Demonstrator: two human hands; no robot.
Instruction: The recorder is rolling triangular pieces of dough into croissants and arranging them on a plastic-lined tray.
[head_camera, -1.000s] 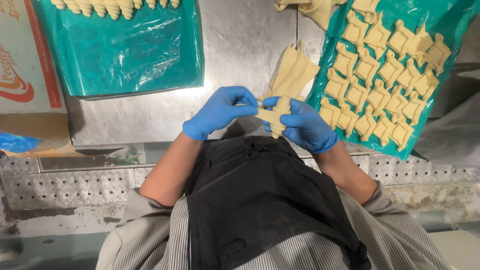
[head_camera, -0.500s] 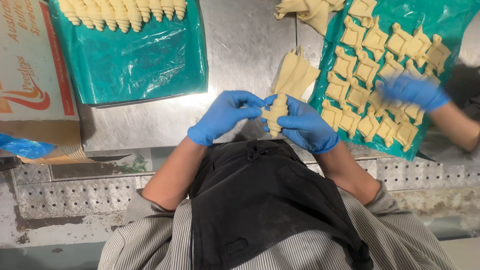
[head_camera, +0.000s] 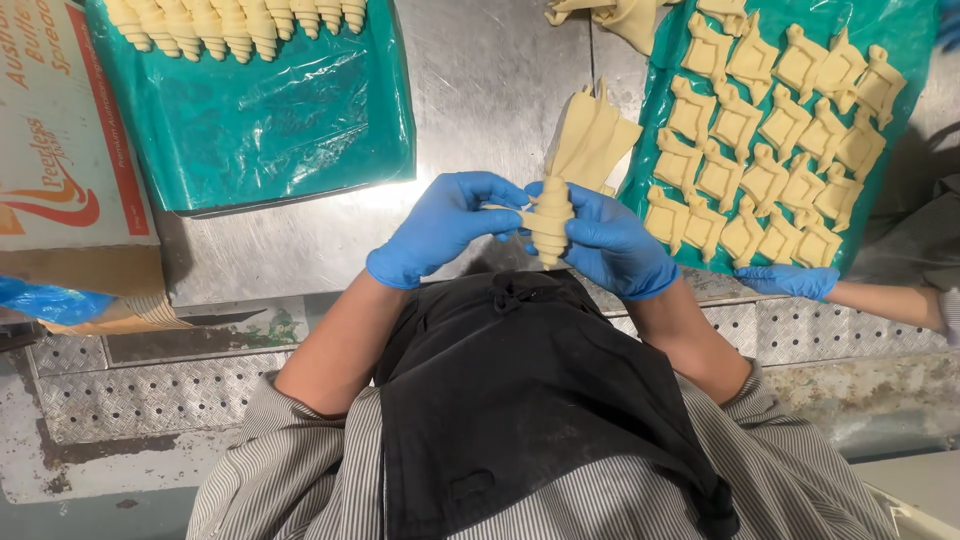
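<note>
- Dough roll, croissant-shaped (head_camera: 549, 220), held upright above the steel bench (head_camera: 470, 90), clear of the stack of dough triangles (head_camera: 590, 135).
- Left hand (head_camera: 440, 228) and right hand (head_camera: 610, 240), blue-gloved, close together, fingers pinching its flanks.
- Judged light, soft, easily dented, possibly tacky; grip gently mid-body, not the tapered ends.

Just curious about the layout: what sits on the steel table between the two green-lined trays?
In the head view, between the tray of rolled dough and the tray of cut pieces lies bare steel table, then a small stack of dough triangles.
</note>
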